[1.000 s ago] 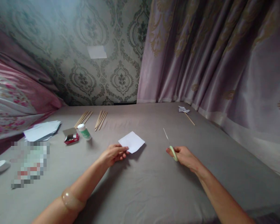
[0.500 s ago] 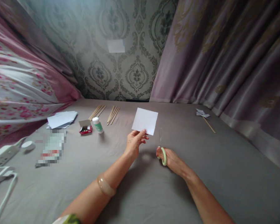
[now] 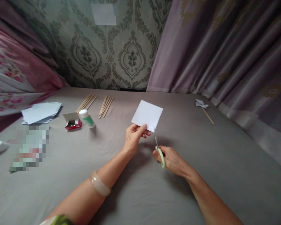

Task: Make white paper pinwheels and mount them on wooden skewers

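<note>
While the left hand (image 3: 132, 138) pinches the near edge of a white paper square (image 3: 147, 114) between thumb and fingers, the right hand (image 3: 172, 158) grips the scissors (image 3: 157, 148). Apparently raised above the grey cloth (image 3: 227, 165), the paper square looks light, thin and easily creased, so a gentle edge hold should suit it. The left fingers behind it are partly hidden; whether the scissors' tips touch its near corner is hard to tell.

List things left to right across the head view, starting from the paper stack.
Paper stack, red box, bottle, right bundle of sticks, left hand holding paper square, right hand holding scissors, pinwheel.
</note>
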Action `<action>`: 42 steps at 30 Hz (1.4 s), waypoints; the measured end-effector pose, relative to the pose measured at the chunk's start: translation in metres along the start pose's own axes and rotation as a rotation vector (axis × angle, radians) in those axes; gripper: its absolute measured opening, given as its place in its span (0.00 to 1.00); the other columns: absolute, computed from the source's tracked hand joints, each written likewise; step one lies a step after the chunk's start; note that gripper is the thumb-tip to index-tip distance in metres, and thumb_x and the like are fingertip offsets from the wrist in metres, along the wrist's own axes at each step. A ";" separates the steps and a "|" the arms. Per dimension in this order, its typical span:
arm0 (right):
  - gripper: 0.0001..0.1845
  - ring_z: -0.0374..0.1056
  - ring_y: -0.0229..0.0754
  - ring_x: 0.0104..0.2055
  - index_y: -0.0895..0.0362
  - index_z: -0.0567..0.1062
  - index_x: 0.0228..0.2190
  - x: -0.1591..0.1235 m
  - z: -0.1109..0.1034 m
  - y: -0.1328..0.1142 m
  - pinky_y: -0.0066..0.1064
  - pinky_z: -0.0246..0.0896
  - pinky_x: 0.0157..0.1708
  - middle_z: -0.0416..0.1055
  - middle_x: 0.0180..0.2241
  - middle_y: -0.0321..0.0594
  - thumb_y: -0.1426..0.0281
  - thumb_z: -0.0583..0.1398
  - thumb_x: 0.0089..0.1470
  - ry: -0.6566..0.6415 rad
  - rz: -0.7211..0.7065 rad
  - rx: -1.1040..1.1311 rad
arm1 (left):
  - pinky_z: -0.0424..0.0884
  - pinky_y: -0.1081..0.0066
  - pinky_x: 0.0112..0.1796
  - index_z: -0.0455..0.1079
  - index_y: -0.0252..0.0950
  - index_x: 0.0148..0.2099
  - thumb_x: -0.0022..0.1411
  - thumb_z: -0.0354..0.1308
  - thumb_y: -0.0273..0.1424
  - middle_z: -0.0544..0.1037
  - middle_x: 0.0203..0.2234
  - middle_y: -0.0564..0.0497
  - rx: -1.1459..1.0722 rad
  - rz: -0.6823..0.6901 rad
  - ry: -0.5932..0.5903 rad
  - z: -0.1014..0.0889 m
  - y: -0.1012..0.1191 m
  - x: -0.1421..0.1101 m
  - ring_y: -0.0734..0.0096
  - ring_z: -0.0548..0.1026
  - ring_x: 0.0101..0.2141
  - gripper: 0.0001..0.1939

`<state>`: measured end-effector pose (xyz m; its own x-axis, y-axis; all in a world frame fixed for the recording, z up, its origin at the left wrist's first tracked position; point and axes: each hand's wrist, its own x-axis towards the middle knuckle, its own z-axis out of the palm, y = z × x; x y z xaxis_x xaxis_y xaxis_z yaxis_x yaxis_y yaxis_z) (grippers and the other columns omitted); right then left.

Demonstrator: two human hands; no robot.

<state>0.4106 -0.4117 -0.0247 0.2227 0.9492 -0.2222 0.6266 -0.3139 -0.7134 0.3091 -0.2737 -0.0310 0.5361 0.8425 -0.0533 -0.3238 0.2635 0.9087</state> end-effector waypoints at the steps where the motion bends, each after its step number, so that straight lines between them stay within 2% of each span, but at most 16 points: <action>1: 0.27 0.51 0.34 0.23 0.56 0.60 0.21 0.000 0.000 0.000 0.28 0.46 0.23 0.57 0.20 0.32 0.46 0.50 0.54 -0.002 0.005 0.014 | 0.64 0.75 0.23 0.68 0.31 0.28 0.46 0.66 0.37 0.75 0.18 0.50 0.002 -0.006 -0.006 0.000 0.000 0.000 0.73 0.74 0.21 0.15; 9: 0.29 0.46 0.33 0.23 0.56 0.59 0.20 0.002 -0.001 0.000 0.28 0.42 0.22 0.51 0.20 0.30 0.43 0.50 0.52 -0.019 0.010 0.127 | 0.65 0.75 0.21 0.67 0.32 0.31 0.47 0.66 0.39 0.77 0.21 0.49 -0.010 -0.045 -0.045 0.000 0.000 -0.001 0.71 0.76 0.21 0.17; 27: 0.28 0.49 0.33 0.22 0.57 0.64 0.20 0.003 0.002 0.000 0.28 0.45 0.22 0.55 0.19 0.31 0.45 0.54 0.51 0.039 0.045 0.137 | 0.66 0.75 0.22 0.67 0.32 0.31 0.48 0.65 0.40 0.78 0.22 0.47 0.009 -0.028 -0.039 0.003 0.000 -0.004 0.69 0.76 0.22 0.17; 42: 0.29 0.48 0.33 0.22 0.57 0.63 0.18 0.005 0.005 0.003 0.28 0.43 0.21 0.54 0.19 0.31 0.44 0.54 0.50 0.081 0.040 0.090 | 0.67 0.75 0.22 0.66 0.32 0.32 0.48 0.65 0.40 0.78 0.21 0.47 0.009 -0.007 -0.025 0.003 -0.002 -0.006 0.69 0.76 0.22 0.17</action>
<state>0.4098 -0.4083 -0.0314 0.3079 0.9301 -0.2002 0.5475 -0.3453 -0.7623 0.3093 -0.2808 -0.0309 0.5580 0.8283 -0.0497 -0.3126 0.2653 0.9121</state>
